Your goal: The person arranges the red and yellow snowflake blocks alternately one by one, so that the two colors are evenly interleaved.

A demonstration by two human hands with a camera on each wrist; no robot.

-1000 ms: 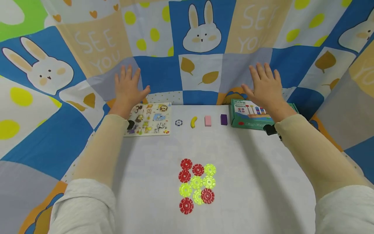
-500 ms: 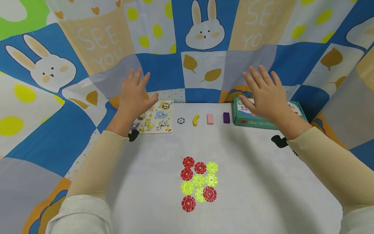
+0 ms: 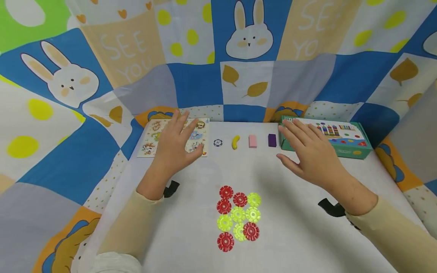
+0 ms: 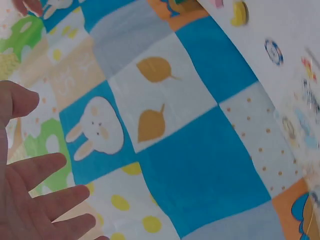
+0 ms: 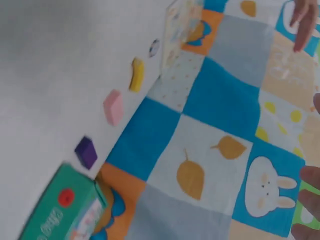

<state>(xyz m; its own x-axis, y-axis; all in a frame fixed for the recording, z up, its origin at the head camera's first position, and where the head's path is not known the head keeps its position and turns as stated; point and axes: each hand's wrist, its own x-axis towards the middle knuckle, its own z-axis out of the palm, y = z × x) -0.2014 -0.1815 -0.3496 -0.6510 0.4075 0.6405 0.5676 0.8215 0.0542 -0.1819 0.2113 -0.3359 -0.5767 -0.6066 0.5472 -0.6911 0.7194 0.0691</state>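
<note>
An animal-picture board [image 3: 146, 137] is placed at 10 o'clock on the white table [image 3: 191, 223], partly hidden behind the left hand [image 3: 174, 148]. A green box [image 3: 346, 136] is set at 2 o'clock, its near-centre end covered by the right hand [image 3: 312, 157]. Both hands are held in the air, fingers spread, with nothing grasped. At 12 o'clock, between board and box, a spaced row is seen, left to right: a blue-and-white chip [image 3: 217, 143], a yellow banana piece [image 3: 235, 142], a pink block [image 3: 252, 141] and a purple block [image 3: 272, 140].

Toward 6 o'clock, five red discs [image 3: 224, 206] and five yellow-green discs [image 3: 238, 214] are spread flat, colours mixed; one red is laid over a yellow-green edge. A bunny-patterned cloth [image 3: 194, 85] is hung behind.

As far as can be judged, no piece is being handled; whether this is a start or a finish cannot be told.

The discs are shown only in the head view. In the left wrist view, the fingers' palm side is revealed, but the purple block is missing. In the right wrist view, the whole row is caught, with fingertips [image 5: 312, 177] toward 4 o'clock.
</note>
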